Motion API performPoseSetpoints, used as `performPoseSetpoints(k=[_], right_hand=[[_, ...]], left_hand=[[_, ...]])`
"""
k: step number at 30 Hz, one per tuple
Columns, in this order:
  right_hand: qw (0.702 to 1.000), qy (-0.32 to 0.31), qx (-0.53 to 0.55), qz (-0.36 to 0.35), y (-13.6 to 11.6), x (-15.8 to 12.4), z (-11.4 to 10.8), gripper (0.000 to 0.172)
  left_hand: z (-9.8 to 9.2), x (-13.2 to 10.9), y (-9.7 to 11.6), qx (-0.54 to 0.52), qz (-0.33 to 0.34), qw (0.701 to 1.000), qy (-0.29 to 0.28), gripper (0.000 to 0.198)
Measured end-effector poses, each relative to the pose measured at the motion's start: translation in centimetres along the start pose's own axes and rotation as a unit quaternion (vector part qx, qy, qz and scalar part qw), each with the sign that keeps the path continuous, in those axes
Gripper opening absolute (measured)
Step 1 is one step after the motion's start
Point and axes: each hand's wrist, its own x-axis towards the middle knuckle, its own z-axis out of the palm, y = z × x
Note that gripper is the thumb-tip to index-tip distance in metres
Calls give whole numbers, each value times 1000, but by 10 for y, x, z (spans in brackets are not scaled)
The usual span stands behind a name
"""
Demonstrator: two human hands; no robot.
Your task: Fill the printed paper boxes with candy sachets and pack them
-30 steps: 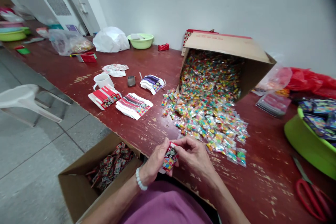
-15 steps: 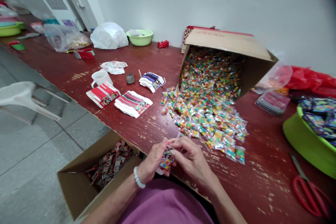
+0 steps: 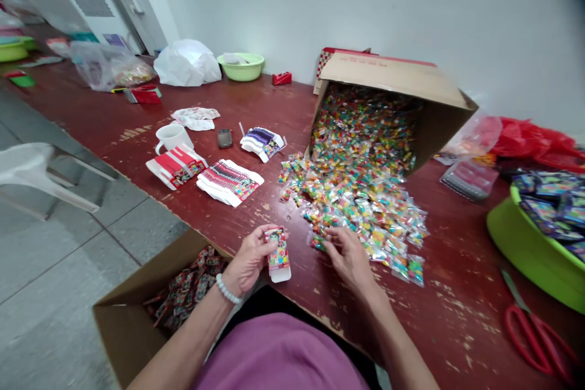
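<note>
Carton (image 3: 121, 332) sits at eight o'clock in your view. At six o'clock, your left hand (image 3: 249, 262) grips a small red box (image 3: 280, 258), thumb across its face, white end toward you; keep that hold light, as thin card could buckle. At five o'clock, your right hand (image 3: 351, 263) has fingertips at a candy sachet (image 3: 316, 241) on the pile's (image 3: 365, 213) seven o'clock edge; whether they pinch it, I cannot tell. Best take just one, by its clear edge.

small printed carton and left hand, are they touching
Touching: the head view shows the left hand gripping one long edge of the small printed carton, overlapping its front.
</note>
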Motion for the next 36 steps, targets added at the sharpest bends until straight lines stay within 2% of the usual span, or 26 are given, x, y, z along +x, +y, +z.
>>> performPoseSetpoints(k=[3,5,7,9,11,12,14,18,21,24,27,29,34,36], right_hand=[[991,-42,-120,-51,-8,-6,9,35],[980,-50,-185,-49,-16,-7,13,30],[973,-59,-218,-41,-22,-5,15,17],[972,-74,-218,-39,-23,-2,12,7],[974,-86,-206,-40,-23,-1,9,3],[974,-88,-203,-42,-22,-1,8,5],[974,-80,-208,-48,-19,-3,7,6],[975,-38,-211,-61,-13,-13,12,2],[981,-6,-184,-55,-6,-21,17,14],[991,-8,-128,-29,1,-24,17,18],[997,-29,-61,25,6,-25,13,17],[998,-38,-19,55,5,-25,10,23],[975,-33,187,116,-17,-25,-1,20],[968,-19,231,99,-31,-22,-6,19]], left_hand=[[-8,7,0,50,38,997,50,61],[-12,9,3,139,74,985,65,62],[-17,9,9,261,89,960,51,55],[-22,8,17,381,77,921,23,43],[-27,6,24,461,62,885,-1,32],[-29,5,27,478,55,877,-7,28],[-34,4,27,466,33,884,-8,29],[-41,2,18,312,-19,950,-10,44],[-41,-1,12,204,-47,978,-16,51],[-36,-5,12,170,-67,983,-25,57],[-28,-8,14,136,-100,984,-58,61],[-24,-8,15,102,-111,985,-80,62],[-15,-9,11,117,-78,984,-111,44],[-9,-11,8,142,-53,980,-128,39]])
